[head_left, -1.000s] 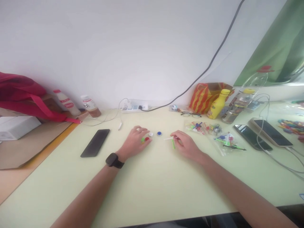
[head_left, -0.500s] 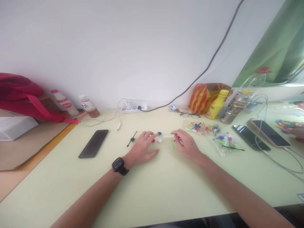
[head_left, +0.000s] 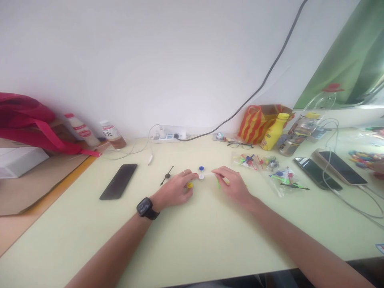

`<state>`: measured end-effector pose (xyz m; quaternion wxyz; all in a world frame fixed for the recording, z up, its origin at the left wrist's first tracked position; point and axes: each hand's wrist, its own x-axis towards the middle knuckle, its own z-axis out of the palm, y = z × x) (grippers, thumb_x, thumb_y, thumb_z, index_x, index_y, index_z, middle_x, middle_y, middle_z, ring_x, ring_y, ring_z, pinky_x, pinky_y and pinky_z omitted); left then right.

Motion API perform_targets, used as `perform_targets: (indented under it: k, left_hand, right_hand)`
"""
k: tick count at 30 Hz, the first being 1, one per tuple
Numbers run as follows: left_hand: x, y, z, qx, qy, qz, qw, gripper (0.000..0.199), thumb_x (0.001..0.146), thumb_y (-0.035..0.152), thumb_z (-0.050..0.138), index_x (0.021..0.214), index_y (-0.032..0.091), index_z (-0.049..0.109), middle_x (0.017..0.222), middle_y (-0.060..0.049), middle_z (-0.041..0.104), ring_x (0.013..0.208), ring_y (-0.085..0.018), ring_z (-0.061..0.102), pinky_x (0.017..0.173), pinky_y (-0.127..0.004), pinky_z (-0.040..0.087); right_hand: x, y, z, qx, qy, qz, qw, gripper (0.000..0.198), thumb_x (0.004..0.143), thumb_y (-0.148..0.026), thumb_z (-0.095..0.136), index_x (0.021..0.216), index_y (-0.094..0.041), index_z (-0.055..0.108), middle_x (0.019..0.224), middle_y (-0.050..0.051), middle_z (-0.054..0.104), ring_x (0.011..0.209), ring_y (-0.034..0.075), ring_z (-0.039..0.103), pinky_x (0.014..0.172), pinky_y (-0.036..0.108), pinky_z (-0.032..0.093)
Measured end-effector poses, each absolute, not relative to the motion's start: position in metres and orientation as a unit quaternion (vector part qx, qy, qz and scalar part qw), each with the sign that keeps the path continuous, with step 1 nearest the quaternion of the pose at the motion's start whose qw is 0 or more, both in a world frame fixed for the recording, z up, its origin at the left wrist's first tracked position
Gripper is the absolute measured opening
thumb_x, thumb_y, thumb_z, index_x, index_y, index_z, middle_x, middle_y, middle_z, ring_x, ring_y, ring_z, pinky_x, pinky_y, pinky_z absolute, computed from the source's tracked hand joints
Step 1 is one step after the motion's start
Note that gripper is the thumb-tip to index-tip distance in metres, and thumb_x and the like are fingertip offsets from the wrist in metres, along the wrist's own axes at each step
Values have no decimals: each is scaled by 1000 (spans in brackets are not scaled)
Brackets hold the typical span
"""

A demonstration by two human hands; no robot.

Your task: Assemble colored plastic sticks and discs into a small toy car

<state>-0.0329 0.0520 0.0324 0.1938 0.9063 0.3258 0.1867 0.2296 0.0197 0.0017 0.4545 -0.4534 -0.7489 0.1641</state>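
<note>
On the pale table, my left hand (head_left: 175,189) reaches out with its index fingertip at a small red round piece (head_left: 195,175), while the thumb stays lower and apart. A yellow round piece (head_left: 190,185) sits under its fingers. Just right of the fingertip are a white round piece (head_left: 201,177) and a blue one (head_left: 201,168). My right hand (head_left: 234,186) pinches a thin white pointer (head_left: 209,175) that extends toward the white piece. A green pointer (head_left: 218,183) shows below those fingers, partly hidden. Left of my left hand lies a black double-ended arrow spinner (head_left: 167,175).
A black phone (head_left: 119,181) lies to the left. Clear bags of small coloured parts (head_left: 283,180) and two phones (head_left: 318,173) lie to the right. A power strip (head_left: 168,138), eyeglasses (head_left: 241,145) and a yellow bottle (head_left: 274,132) stand along the wall.
My left hand has drawn back from the blue piece to the red one, its fingers less spread. My right hand has shifted slightly left with the white pointer, closer to the white piece.
</note>
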Motion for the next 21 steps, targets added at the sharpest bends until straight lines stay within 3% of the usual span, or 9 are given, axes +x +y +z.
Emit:
perform_targets:
  k: [6,11,17,21]
  left_hand:
    - [-33,60,22,893,357,215,170,27,98,27,53,121,24,67,98,-7,63,72,-18,59,69,-31,47]
    - [-29,63,19,871,432,195,131,15,99,33,54,96,23,64,78,-2,62,69,-19,58,62,-31,40]
    - [-25,60,20,843,488,212,78,19,98,39,57,90,22,60,97,-6,66,79,-22,64,63,-32,44]
    - [-24,59,17,849,480,213,67,19,98,37,59,88,22,64,116,-8,69,97,-27,68,71,-35,50]
  right_hand:
    - [230,24,-5,-444,-754,184,449,25,104,-24,47,104,-25,72,94,7,72,86,23,69,79,37,53]
    - [233,23,-5,-449,-750,168,456,24,101,-19,48,98,-23,71,87,6,68,74,20,64,66,33,50]
    - [231,25,-8,-436,-745,170,475,22,102,-18,50,102,-23,71,89,5,69,78,20,66,71,33,50]
    - [230,25,-10,-438,-752,179,459,23,102,-17,49,102,-23,71,92,6,70,81,21,67,73,34,51]
